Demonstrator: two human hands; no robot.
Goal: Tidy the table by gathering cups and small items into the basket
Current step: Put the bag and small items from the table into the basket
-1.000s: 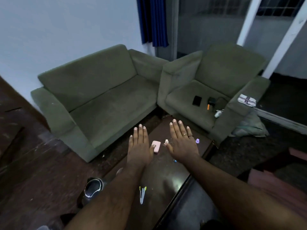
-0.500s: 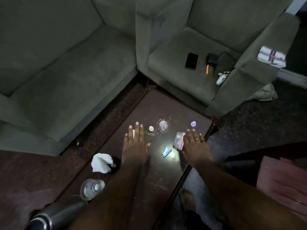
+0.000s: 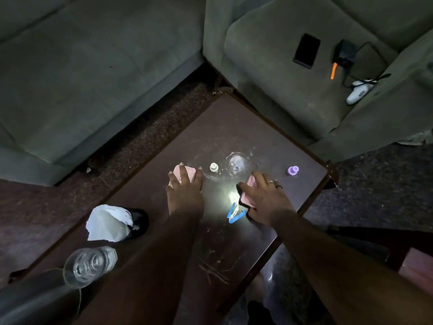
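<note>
Step in hand: first pick-up of small items from the table (image 3: 234, 127); nothing gathered yet, and no basket is in view.

Left hand (image 3: 185, 193): laid flat on a pink pad (image 3: 187, 171) mid-table toward the left edge, fingers spread over it, not clenched. Whether it grips the pad cannot be told.

Right hand (image 3: 267, 198): fingers curled round a pink case (image 3: 248, 191) near the right edge, apparently grasping it.

Counted on the table:
- pink items, two, one under each hand
- small bottles, two: white bottle (image 3: 213, 167) and purple bottle (image 3: 293, 170), toward the far end
- glasses, two: far glass (image 3: 236, 163) between the bottles; near glass (image 3: 90, 266) at the near left corner
- blue clip (image 3: 235, 215), one, just beside the right hand
- dark cup (image 3: 138, 222) with white paper (image 3: 107, 222), one, at the left edge

Next move, as judged: lift both pink items clear, then locate the basket, since its place is unknown from here.
</note>
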